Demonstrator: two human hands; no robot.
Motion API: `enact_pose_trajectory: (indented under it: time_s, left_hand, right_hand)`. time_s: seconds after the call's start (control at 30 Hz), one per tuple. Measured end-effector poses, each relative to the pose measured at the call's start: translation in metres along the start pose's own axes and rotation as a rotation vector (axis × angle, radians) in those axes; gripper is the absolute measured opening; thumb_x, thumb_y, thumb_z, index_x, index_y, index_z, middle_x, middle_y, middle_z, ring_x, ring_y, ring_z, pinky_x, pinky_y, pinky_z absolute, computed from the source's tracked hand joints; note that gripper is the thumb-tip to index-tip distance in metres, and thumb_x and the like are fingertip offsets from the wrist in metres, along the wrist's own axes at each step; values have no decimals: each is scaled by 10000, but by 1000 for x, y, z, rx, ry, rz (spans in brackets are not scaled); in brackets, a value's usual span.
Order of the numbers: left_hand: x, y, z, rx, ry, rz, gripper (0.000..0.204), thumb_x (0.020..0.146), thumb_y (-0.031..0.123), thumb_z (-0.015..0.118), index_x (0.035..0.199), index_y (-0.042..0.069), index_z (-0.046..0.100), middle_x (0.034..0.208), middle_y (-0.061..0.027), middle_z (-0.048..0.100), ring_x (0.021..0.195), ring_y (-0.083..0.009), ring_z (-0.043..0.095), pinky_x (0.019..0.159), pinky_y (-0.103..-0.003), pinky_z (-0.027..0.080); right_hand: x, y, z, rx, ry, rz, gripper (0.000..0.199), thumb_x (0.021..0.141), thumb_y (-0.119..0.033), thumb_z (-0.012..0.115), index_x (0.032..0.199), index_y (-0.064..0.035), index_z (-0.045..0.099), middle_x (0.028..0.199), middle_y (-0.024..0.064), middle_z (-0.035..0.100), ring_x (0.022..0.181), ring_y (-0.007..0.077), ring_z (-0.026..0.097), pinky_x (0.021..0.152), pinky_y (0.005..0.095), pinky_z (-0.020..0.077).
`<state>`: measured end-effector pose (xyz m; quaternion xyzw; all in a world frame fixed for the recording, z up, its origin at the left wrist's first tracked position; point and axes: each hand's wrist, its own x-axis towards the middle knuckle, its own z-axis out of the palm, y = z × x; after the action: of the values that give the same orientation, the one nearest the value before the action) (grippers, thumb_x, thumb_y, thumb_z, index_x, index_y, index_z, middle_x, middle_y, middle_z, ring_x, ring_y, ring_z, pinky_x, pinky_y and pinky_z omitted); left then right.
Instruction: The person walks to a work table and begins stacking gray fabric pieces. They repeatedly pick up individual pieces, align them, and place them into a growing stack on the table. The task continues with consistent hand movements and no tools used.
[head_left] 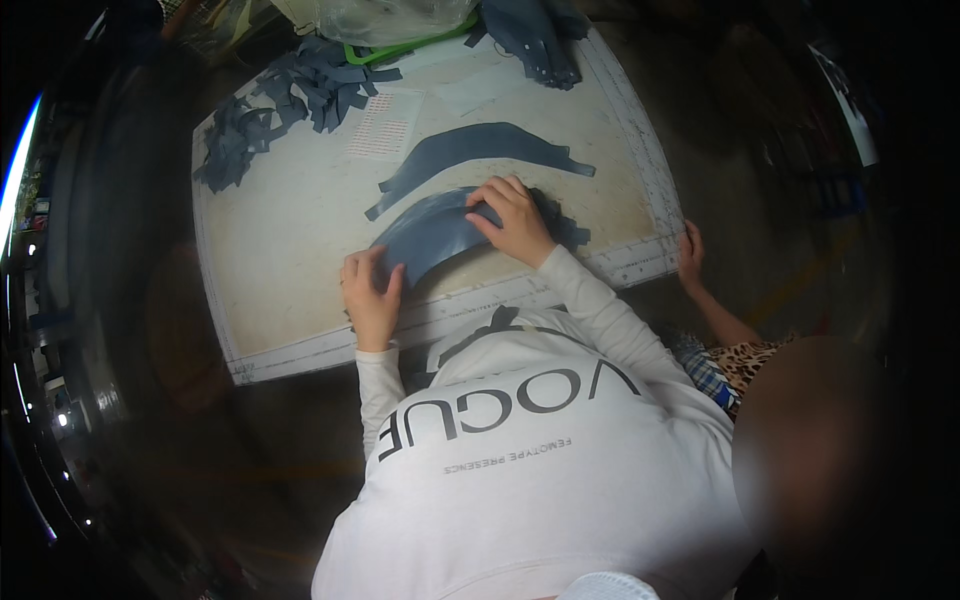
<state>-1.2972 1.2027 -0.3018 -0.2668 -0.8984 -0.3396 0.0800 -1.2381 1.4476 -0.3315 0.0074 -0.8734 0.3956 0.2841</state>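
On the table in front of me lies a curved blue-grey strip of smooth sheet material (432, 236), bowed away from me. My left hand (370, 305) is at its left end, thumb and fingers curled about the edge. Bent over the right part of the strip is my right hand (515, 222), its thumb and fingertips drawn in on the material. A second curved blue-grey strip (480, 146) lies flat just beyond, apart from both hands. Dark ragged blue-grey pieces (562, 222) show past my right wrist, partly covered by it.
A heap of blue-grey scraps (315, 85) spreads over the far left of the pale table (290, 270). A printed sheet (385, 125) lies beside it. Farther back are a green-rimmed container (400, 50) and more blue-grey pieces (535, 40). Another person's hand (690, 258) rests on the right edge.
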Motion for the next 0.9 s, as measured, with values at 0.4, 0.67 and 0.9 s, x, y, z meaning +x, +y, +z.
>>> enact_pose_trajectory:
  time_s: [0.4, 0.67, 0.9]
  left_hand:
    - [1, -3, 3, -29, 12, 2, 329, 744, 86, 747, 1054, 70, 639, 971, -80, 587, 884, -262, 547, 801, -373, 445]
    - [-1, 0, 7, 6, 68, 63, 291, 762, 58, 721, 1033, 42, 615, 982, -106, 573, 896, -285, 543, 821, -382, 438]
    - [-1, 7, 9, -54, 61, 31, 205, 793, 48, 690, 983, 34, 615, 903, -110, 599, 871, -304, 577, 799, -393, 444]
  right_hand:
    - [-3, 8, 7, -25, 1, 7, 222, 753, -140, 745, 930, -107, 616, 952, 39, 573, 948, 253, 517, 849, 368, 434]
    - [-2, 7, 6, -33, 30, -11, 247, 749, -167, 745, 966, -105, 646, 961, 51, 578, 953, 253, 524, 857, 359, 446]
    - [1, 1, -2, -47, 17, -6, 255, 740, -171, 752, 966, -107, 653, 949, 64, 571, 954, 262, 526, 849, 362, 449]
